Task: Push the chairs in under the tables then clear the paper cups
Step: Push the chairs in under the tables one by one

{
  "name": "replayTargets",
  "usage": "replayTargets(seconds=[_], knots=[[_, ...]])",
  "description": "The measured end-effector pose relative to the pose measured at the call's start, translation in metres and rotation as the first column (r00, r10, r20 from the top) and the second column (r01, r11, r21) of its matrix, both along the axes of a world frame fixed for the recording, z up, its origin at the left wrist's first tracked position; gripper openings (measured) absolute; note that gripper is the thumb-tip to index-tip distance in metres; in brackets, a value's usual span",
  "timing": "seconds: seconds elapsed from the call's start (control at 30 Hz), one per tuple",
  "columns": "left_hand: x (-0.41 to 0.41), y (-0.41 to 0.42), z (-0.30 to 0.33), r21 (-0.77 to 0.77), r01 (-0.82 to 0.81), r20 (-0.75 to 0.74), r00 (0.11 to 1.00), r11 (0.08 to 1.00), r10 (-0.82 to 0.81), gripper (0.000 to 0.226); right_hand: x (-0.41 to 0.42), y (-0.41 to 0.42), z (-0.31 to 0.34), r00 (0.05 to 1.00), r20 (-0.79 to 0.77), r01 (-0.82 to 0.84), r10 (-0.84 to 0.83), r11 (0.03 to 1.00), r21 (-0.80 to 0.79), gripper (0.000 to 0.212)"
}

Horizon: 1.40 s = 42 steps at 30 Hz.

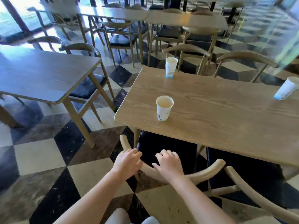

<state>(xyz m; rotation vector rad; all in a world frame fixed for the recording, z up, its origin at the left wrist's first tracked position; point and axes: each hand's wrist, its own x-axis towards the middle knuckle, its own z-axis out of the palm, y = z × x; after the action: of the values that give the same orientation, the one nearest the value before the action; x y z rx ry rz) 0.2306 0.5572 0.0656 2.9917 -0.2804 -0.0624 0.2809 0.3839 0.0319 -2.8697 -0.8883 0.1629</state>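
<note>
A wooden chair [208,170] with a curved back rail and black seat stands at the near side of the wooden table [218,113], its seat partly under the top. My left hand [127,160] grips the left part of the rail. My right hand [169,164] grips the rail just to the right. Three paper cups are on the table: one upright near the front left [164,109], one upright at the far edge [170,67], one at the right edge [286,88]. A second chair [252,189] stands to the right, its black seat also partly under the table.
Another table [43,76] with a chair [84,88] stands to the left across a strip of checkered floor [40,156]. Two chairs [239,62] face the far side of my table. More tables and chairs fill the back of the room.
</note>
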Motion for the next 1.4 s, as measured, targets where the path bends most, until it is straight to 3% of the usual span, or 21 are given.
replayTargets(seconds=[0.13,0.3,0.57,0.9,1.4], knots=[[0.003,0.042,0.005,-0.061,-0.156,0.016,0.988,0.986,0.157,0.020,0.011,0.050,0.013,0.995,0.055,-0.086,0.084,0.996,0.032,0.036],[0.017,0.103,0.007,-0.083,-0.208,0.073,0.974,0.975,0.214,0.026,0.031,0.108,0.022,0.992,0.060,-0.112,0.109,0.992,0.055,0.032],[0.040,0.223,0.006,-0.135,-0.197,0.092,0.973,0.971,0.211,0.028,0.053,0.225,0.028,0.998,0.058,-0.011,0.007,0.998,0.069,0.029],[0.097,0.363,0.018,-0.072,-0.135,0.088,0.986,0.988,0.141,0.027,0.095,0.352,0.036,0.996,0.034,0.086,-0.088,0.995,0.050,0.031],[0.315,0.459,0.015,-0.074,-0.096,0.140,0.985,0.993,0.105,0.036,0.318,0.454,0.033,0.991,0.093,0.086,-0.099,0.988,0.127,0.031]])
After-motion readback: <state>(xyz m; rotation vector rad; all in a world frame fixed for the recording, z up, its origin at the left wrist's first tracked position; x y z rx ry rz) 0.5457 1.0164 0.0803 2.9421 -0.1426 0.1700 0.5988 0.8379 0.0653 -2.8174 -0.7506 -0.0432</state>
